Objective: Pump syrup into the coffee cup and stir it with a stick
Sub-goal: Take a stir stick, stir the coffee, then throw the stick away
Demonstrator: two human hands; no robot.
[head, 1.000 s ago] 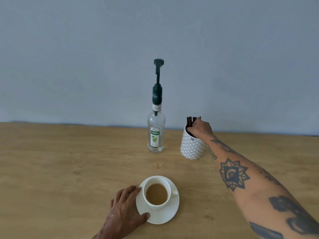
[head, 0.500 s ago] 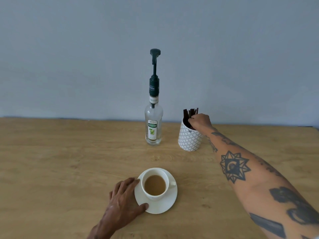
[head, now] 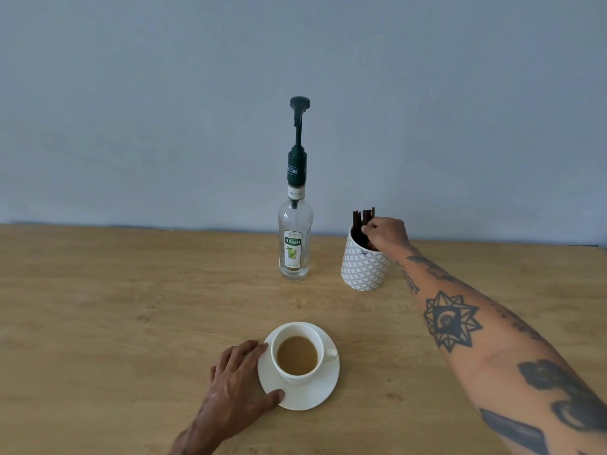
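A white cup of light brown coffee [head: 297, 354] stands on a white saucer [head: 308, 394] near the table's front. My left hand [head: 238, 379] grips the saucer's left rim, thumb under its near edge. Behind, a clear syrup bottle [head: 294, 244] carries a dark green pump [head: 298, 110], raised. To its right a white patterned holder [head: 363, 269] holds several dark stir sticks [head: 362, 216]. My right hand [head: 386, 234] reaches over the holder's rim, fingertips pinched on the sticks; which stick is held is hidden.
The wooden table [head: 131, 307] runs back to a plain grey wall [head: 164, 110]. My tattooed right forearm [head: 476, 330] crosses the table's right side from the near corner toward the holder.
My view has shifted slightly. My right hand stays at the holder, its fingers now closed around the sticks. My left hand keeps its hold on the saucer.
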